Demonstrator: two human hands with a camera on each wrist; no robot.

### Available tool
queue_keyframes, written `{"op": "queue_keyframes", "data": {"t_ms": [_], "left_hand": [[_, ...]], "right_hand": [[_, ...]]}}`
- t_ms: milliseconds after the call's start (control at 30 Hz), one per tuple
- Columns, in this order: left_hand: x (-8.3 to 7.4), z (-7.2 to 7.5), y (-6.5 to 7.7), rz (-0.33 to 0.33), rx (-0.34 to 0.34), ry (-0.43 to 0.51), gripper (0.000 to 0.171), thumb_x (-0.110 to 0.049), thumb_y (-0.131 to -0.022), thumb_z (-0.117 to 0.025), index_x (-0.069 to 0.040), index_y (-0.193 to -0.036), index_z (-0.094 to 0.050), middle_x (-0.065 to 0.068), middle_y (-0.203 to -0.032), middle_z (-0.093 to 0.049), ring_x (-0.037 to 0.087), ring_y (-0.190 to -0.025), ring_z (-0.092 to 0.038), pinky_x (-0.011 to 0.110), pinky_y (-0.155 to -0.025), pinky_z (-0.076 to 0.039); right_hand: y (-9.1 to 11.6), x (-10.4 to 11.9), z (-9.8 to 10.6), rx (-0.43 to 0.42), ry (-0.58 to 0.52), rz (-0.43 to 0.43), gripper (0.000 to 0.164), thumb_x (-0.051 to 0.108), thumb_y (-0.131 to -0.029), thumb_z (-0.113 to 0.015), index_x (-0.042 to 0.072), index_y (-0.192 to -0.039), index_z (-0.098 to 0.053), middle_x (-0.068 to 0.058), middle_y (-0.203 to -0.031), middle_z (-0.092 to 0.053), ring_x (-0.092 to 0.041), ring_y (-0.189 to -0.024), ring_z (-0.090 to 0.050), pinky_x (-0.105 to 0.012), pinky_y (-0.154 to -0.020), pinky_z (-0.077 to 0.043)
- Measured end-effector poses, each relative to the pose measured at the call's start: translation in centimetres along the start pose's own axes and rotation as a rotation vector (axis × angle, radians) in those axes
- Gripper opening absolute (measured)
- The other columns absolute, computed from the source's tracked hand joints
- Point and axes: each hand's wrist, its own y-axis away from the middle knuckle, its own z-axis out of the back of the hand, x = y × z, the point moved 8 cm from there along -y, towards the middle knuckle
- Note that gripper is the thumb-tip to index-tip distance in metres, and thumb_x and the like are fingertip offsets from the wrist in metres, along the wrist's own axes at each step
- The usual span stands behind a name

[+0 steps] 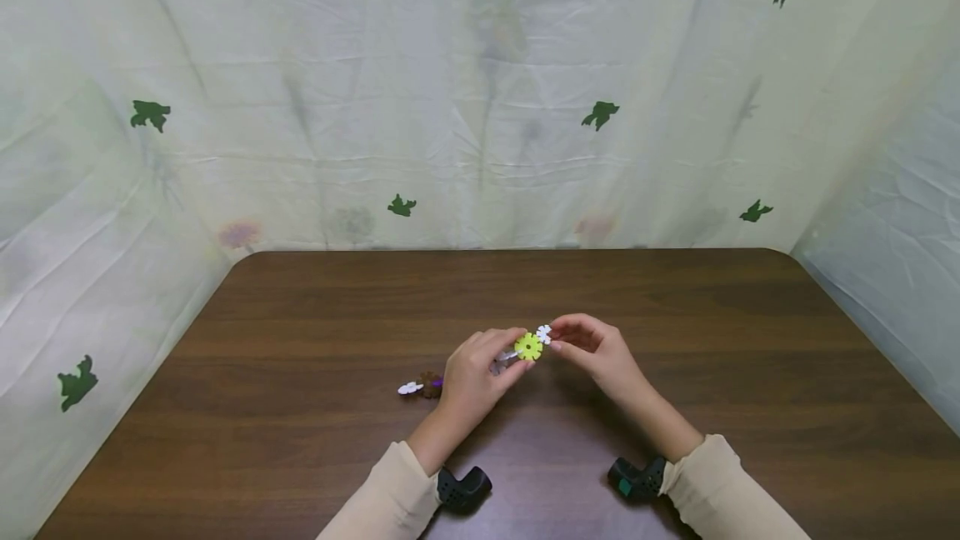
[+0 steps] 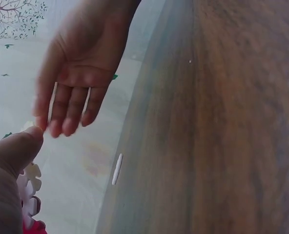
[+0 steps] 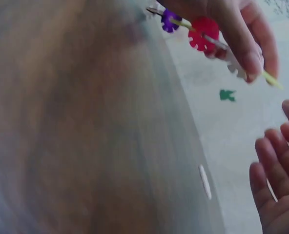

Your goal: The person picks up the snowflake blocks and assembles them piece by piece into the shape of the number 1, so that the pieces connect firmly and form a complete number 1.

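Observation:
My left hand (image 1: 477, 373) grips a chain of interlocking snowflake discs with thumb and fingers. From its upper end, a yellow-green disc (image 1: 528, 347) stands out between the fingertips. A small white disc (image 1: 543, 334) joins it at the edge, and my right hand (image 1: 600, 357) pinches that white disc between thumb and forefinger. Beyond the left hand the chain trails leftward, with a brown disc (image 1: 431, 385) and a white end disc (image 1: 409, 388). The right wrist view shows a red disc (image 3: 203, 34) and a purple disc (image 3: 171, 20) along it. Some middle discs are hidden by the left hand.
The brown wooden table (image 1: 300, 457) lies beneath both hands. A pale curtain (image 1: 450, 90) with green leaf shapes hangs behind its far edge. Black wrist devices (image 1: 465, 490) sit at both cuffs. A thin white sliver (image 2: 117, 169) shows near the table edge; its kind is unclear.

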Motion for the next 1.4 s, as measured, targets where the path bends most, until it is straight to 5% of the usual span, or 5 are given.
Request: {"op": "queue_keyframes", "data": {"t_ms": [267,400,633,1200,1400], "left_hand": [[0.3,0.5,0.0,0.042,-0.037,-0.032,0.036,-0.021,-0.070,-0.077,-0.011,-0.102,-0.067,-0.003,-0.092,-0.065,0.010,-0.074,-0.056,0.025,-0.063,-0.044],[0.3,0.6,0.0,0.046,-0.051,-0.046,0.036,-0.022,-0.070,-0.077,-0.010,-0.103,-0.066,-0.002,-0.093,-0.066,0.012,-0.075,-0.057,0.026,-0.065,-0.045],[0.5,0.9,0.0,0.059,-0.090,-0.064,0.036,-0.021,-0.071,-0.076,-0.009,-0.103,-0.066,0.000,-0.092,-0.065,0.013,-0.075,-0.056,0.027,-0.064,-0.046],[0.8,1.5,0.0,0.089,-0.164,-0.111,0.037,-0.019,-0.067,-0.079,-0.009,-0.100,-0.066,0.000,-0.086,-0.064,0.014,-0.068,-0.054,0.027,-0.059,-0.044],[0.9,1.4,0.1,0.108,-0.157,-0.114,0.036,-0.020,-0.068,-0.078,-0.009,-0.100,-0.066,0.000,-0.085,-0.064,0.014,-0.068,-0.054,0.027,-0.059,-0.044]], "right_hand": [[-0.2,0.6,0.8,-0.033,0.143,-0.053,0.030,-0.007,-0.079,-0.063,-0.013,-0.107,-0.054,-0.030,-0.102,-0.056,-0.043,-0.094,-0.053,-0.041,-0.078,-0.046],[-0.4,-1.0,1.0,-0.009,0.221,-0.090,0.034,0.000,-0.079,-0.066,-0.010,-0.109,-0.054,-0.026,-0.105,-0.058,-0.038,-0.097,-0.054,-0.050,-0.081,-0.042],[-1.0,-4.7,1.8,0.023,0.355,-0.105,0.040,0.011,-0.078,-0.070,-0.002,-0.113,-0.056,-0.015,-0.108,-0.058,-0.027,-0.096,-0.056,-0.041,-0.081,-0.044],[-2.3,-5.0,0.7,0.080,0.567,-0.102,0.030,0.012,-0.077,-0.071,0.004,-0.106,-0.064,-0.010,-0.100,-0.051,-0.017,-0.075,-0.046,-0.030,-0.066,-0.040],[-2.3,-5.1,0.8,0.057,0.515,-0.130,0.026,0.007,-0.074,-0.073,0.005,-0.096,-0.062,-0.006,-0.089,-0.053,-0.017,-0.071,-0.045,-0.029,-0.063,-0.038]]}}
